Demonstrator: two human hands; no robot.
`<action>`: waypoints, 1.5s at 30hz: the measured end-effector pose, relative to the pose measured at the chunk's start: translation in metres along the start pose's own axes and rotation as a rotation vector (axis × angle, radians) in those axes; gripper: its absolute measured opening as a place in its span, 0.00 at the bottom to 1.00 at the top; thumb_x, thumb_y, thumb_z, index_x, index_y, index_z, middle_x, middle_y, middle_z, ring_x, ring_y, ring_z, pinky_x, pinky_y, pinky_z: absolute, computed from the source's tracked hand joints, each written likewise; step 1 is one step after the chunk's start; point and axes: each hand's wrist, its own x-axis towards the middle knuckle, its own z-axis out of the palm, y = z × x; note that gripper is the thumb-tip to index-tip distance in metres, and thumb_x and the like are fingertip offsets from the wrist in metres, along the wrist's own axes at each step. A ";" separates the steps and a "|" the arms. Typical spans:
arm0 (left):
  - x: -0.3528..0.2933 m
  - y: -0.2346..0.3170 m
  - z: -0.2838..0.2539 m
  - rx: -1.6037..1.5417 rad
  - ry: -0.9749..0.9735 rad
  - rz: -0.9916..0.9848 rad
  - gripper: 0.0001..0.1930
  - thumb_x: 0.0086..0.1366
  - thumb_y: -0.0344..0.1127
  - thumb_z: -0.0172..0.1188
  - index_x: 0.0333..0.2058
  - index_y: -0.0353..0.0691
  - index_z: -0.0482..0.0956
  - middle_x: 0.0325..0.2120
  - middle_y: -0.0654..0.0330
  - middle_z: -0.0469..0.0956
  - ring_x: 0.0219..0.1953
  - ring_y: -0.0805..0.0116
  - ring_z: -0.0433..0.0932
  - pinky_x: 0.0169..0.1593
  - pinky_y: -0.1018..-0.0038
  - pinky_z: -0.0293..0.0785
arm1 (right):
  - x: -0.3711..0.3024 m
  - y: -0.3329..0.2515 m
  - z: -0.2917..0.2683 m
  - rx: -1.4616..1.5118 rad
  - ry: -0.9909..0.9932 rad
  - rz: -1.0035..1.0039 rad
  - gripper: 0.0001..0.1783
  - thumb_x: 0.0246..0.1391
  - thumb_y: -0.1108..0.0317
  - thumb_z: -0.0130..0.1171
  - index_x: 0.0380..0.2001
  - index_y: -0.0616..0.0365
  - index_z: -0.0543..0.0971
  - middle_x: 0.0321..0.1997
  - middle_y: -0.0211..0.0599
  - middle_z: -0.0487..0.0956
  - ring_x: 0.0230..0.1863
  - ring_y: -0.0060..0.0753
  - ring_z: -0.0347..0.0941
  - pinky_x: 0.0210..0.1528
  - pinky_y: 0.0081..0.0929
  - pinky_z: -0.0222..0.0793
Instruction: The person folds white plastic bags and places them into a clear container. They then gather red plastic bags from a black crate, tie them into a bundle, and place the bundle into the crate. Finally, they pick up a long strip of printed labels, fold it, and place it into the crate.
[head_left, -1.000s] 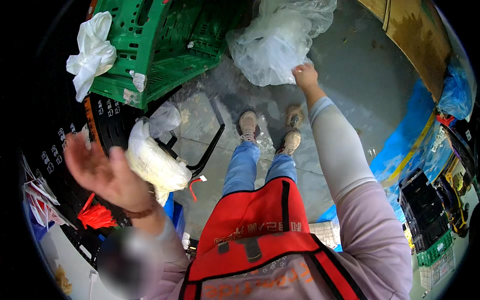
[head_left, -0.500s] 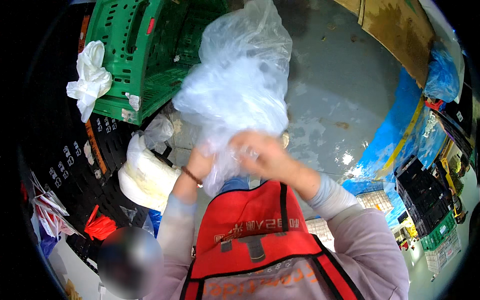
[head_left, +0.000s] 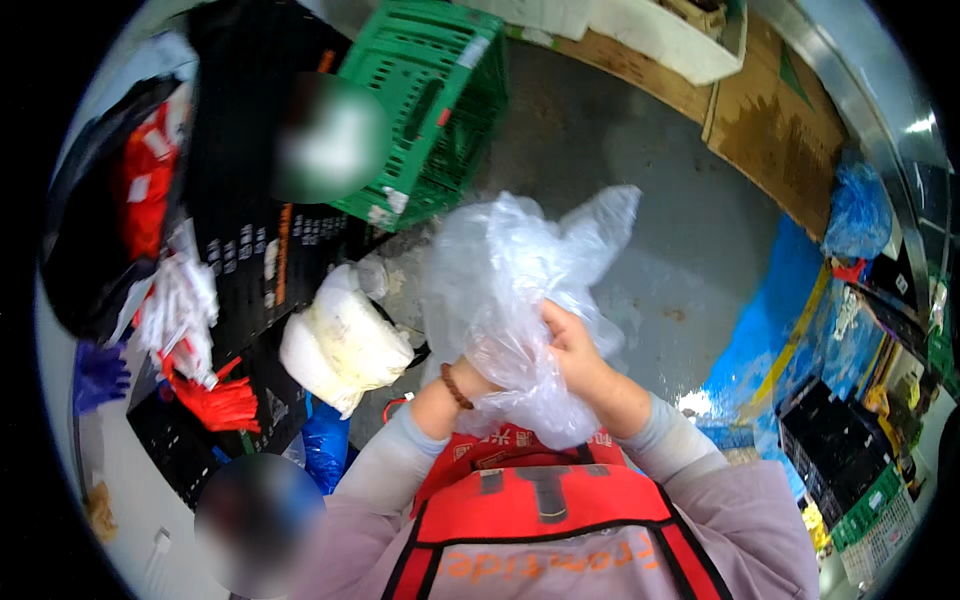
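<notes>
A large crumpled clear plastic bag (head_left: 520, 265) is bunched up in front of my chest, above the grey floor. My right hand (head_left: 580, 365) grips it from the right, thumb up and fingers curled into the film. On the other side, my left hand (head_left: 478, 383), with a brown beaded bracelet at the wrist, holds a gathered part of the bag; the film covers most of its fingers. A loose end of plastic hangs below the hands, over my red apron (head_left: 560, 495).
A green plastic crate (head_left: 410, 110) lies tipped at upper left. Beside it is a stained white sack (head_left: 345, 340). Red gloves (head_left: 215, 400) hang farther left. Cardboard (head_left: 780, 120) and a blue plastic bag (head_left: 858, 210) are at upper right; stacked crates (head_left: 840, 430) stand at right.
The bag is gathered into a smaller, more crumpled bundle nearer my body. My right hand, blurred before, now grips the film. The view has shifted, so the crate appears farther right.
</notes>
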 end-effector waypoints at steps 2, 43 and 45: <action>0.002 0.033 0.010 -0.068 0.070 0.046 0.20 0.56 0.37 0.58 0.48 0.39 0.72 0.45 0.52 0.73 0.48 0.57 0.70 0.55 0.65 0.64 | -0.011 -0.028 -0.008 -0.279 -0.063 -0.139 0.19 0.45 0.74 0.55 0.44 0.64 0.73 0.43 0.39 0.75 0.48 0.33 0.70 0.51 0.30 0.64; -0.597 0.108 0.028 0.934 1.683 0.137 0.24 0.66 0.37 0.47 0.58 0.35 0.59 0.57 0.53 0.63 0.57 0.61 0.64 0.61 0.67 0.59 | -0.175 0.101 0.404 -0.397 -0.886 0.354 0.16 0.55 0.73 0.50 0.47 0.58 0.74 0.41 0.33 0.76 0.42 0.23 0.70 0.46 0.24 0.67; -0.659 0.094 0.025 0.259 2.060 0.370 0.24 0.65 0.36 0.47 0.58 0.34 0.60 0.56 0.53 0.64 0.56 0.62 0.65 0.59 0.68 0.62 | -0.212 0.147 0.432 -0.474 -1.047 0.449 0.16 0.55 0.73 0.50 0.48 0.58 0.73 0.42 0.34 0.76 0.42 0.24 0.70 0.46 0.25 0.67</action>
